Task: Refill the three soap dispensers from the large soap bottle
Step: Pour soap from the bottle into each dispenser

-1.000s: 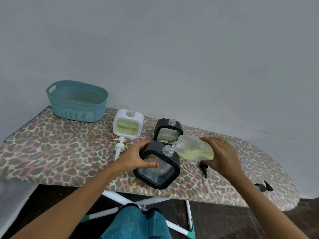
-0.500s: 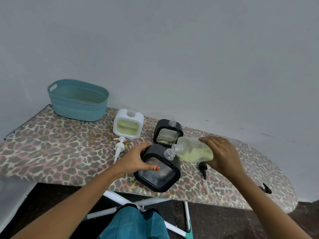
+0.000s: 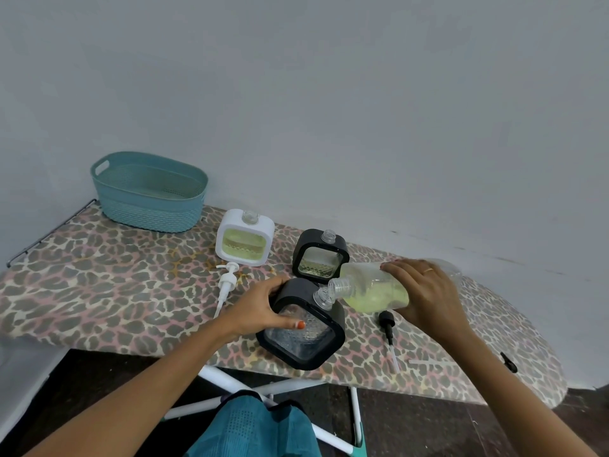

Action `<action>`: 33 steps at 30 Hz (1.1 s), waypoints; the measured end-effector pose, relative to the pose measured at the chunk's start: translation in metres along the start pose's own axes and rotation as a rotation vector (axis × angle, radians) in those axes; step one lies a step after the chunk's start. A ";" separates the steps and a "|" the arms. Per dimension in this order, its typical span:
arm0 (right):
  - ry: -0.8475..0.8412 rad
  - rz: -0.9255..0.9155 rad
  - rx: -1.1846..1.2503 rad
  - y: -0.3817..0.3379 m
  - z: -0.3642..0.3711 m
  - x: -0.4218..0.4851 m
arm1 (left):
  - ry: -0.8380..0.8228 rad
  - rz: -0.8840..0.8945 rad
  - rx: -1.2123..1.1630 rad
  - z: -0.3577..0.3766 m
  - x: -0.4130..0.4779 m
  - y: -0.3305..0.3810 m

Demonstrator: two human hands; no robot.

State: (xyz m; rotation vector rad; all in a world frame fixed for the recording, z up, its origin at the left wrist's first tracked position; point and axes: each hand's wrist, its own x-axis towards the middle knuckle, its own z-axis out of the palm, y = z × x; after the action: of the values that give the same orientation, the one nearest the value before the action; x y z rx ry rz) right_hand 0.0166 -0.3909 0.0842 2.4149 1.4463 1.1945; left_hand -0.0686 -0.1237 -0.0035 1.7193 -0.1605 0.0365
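Now your left hand (image 3: 260,311) grips the nearest dispenser (image 3: 304,341), your right hand (image 3: 425,298) the soap bottle (image 3: 372,290) tilted beside its neck (image 3: 322,296); next, align mouths and tip gently.

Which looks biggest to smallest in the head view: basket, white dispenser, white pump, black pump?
1. Basket
2. White dispenser
3. White pump and black pump: about alike in length; the black one lies nearer the camera, so I won't rank them.
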 end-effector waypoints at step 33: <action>-0.021 -0.013 -0.037 0.012 -0.013 0.004 | 0.014 -0.016 -0.068 0.004 -0.001 0.000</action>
State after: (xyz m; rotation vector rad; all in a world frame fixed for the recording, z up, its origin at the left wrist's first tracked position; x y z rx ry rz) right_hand 0.0179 -0.3987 0.1003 2.3831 1.4189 1.1784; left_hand -0.0698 -0.1276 -0.0046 1.6524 -0.1363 0.0308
